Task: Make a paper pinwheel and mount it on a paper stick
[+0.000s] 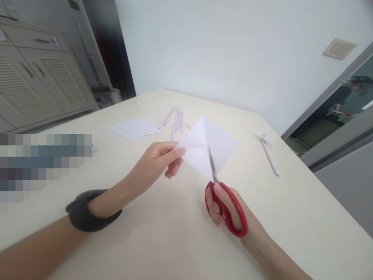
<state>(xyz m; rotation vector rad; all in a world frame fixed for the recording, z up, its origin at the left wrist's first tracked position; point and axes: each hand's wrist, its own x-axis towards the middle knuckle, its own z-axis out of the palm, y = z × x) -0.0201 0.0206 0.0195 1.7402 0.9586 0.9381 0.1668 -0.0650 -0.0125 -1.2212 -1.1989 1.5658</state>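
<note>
A square of white paper (220, 142) with crossing fold lines is held up above the table, one corner pinched between the thumb and fingers of my left hand (166, 155). My right hand (225, 206) grips red-handled scissors (239, 216). Their blades reach in from the near corner of the paper toward its centre, along a fold. Whether the blades are fully closed is hard to make out. Beneath the scissors, part of another pale piece of paper (201, 194) lies on the table.
Several rolled paper sticks (178, 119) lie beyond my left hand, near a stack of white paper sheets (135, 128). A paper pinwheel (269, 155) on a stick rests at the right of the cream table (305, 221). A white wall (221, 50) rises behind.
</note>
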